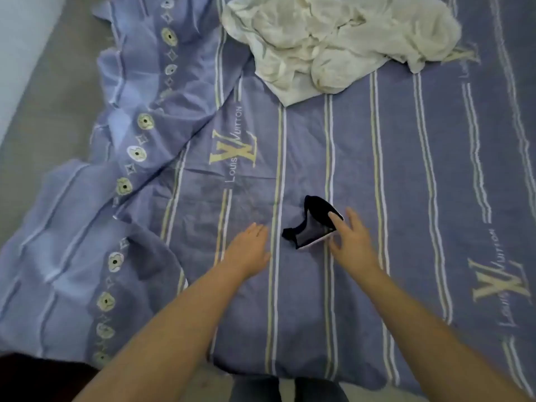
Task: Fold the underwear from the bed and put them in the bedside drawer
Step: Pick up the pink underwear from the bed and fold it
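Note:
A small dark navy pair of underwear (311,223) with a white waistband lies crumpled on the blue striped bedspread (406,169). My right hand (352,236) rests on its right edge, with a fingertip on the dark cloth and the thumb by the waistband. It does not appear to grip the cloth. My left hand (249,249) lies flat on the bedspread, fingers spread, a short way left of the underwear and apart from it. No drawer is in view.
A crumpled white sheet or garment (333,39) is heaped at the far side of the bed. The bedspread's frilled border (124,187) bunches along the left, with grey mattress (49,97) beyond it. The near bed edge is at the bottom.

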Tool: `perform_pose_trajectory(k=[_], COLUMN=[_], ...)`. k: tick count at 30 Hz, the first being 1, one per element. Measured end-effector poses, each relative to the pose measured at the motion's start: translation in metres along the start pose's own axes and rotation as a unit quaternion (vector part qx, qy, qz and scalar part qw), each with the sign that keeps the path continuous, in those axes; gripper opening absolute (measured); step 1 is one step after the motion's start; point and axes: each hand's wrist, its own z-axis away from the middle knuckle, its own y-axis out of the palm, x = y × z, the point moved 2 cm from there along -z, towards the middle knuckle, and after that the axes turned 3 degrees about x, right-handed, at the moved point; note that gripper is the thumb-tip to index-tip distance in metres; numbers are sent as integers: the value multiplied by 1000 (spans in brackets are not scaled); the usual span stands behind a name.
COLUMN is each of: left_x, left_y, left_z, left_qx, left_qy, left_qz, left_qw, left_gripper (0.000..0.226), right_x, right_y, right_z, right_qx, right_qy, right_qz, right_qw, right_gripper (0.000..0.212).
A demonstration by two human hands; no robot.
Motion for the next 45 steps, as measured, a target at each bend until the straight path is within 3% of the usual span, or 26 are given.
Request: perform_pose_trajectory(k=[3,6,9,12,15,18,20,22,24,26,27,28,30,32,34,36,39,40,42,44,45], left_x=[-1,-6,-14,-29,-37,-23,-11,-8,-18,-37,-49,-61,-85,-106,-128,-152,-186,-198,-217,-232,-238], left_y=[11,24,29,31,26,12,6,7,14,13,9,2,-19,-48,-86,-126,-187,-205,-236,-261,-272], left_z=[-37,-69,-93,-104,-104,-101,-96,-86,-70,-53,-42,-32,-13,4,24,46,90,107,138,169,183], left_qx=[1,-11,-60,-41,-58,-153,-202,-177,-99,1,57,96,111,40,-46,-113,-185,-194,-196,-200,-204], left_qy=[-32,-69,-87,-68,-49,-87,-105,-97,-104,-142,-154,-144,-73,4,45,76,143,170,217,254,270], left_qz=[205,286,265,161,65,138,179,201,254,364,422,457,450,399,379,340,223,198,144,83,62], left_qw=[978,956,958,984,995,975,957,959,956,921,892,872,883,916,923,931,946,946,945,943,939], left_gripper=[49,50,43,16,41,42,28,12,16,29,32,32,25,11,1,7,18,20,15,9,9], right_x=[-10,-20,-25,-27,-32,-42,-48,-52,-52,-48,-42,-35,-14,9,36,59,95,106,126,150,161], right_y=[7,11,12,12,8,0,-4,-5,-14,-26,-34,-42,-62,-85,-117,-152,-209,-228,-266,-297,-311], right_z=[-19,-29,-29,-26,-26,-27,-28,-30,-27,-21,-16,-10,3,14,25,32,46,51,64,80,87], right_qx=[-75,-101,-114,-110,-101,-117,-115,-92,-66,-29,-13,3,12,9,24,46,21,-18,-98,-106,-100], right_qy=[10,-19,-45,-72,-65,-46,6,82,165,206,198,184,158,118,56,-1,-62,-75,-115,-200,-239], right_qz=[-31,-32,-52,-61,-49,-57,-81,-128,-280,-487,-549,-568,-537,-506,-456,-358,-258,-255,-306,-327,-313], right_qw=[997,994,991,989,991,990,990,984,943,848,812,802,829,854,888,932,964,964,940,917,914], right_gripper=[40,21,11,12,8,8,23,42,36,18,15,17,20,20,19,14,10,12,42,63,62])
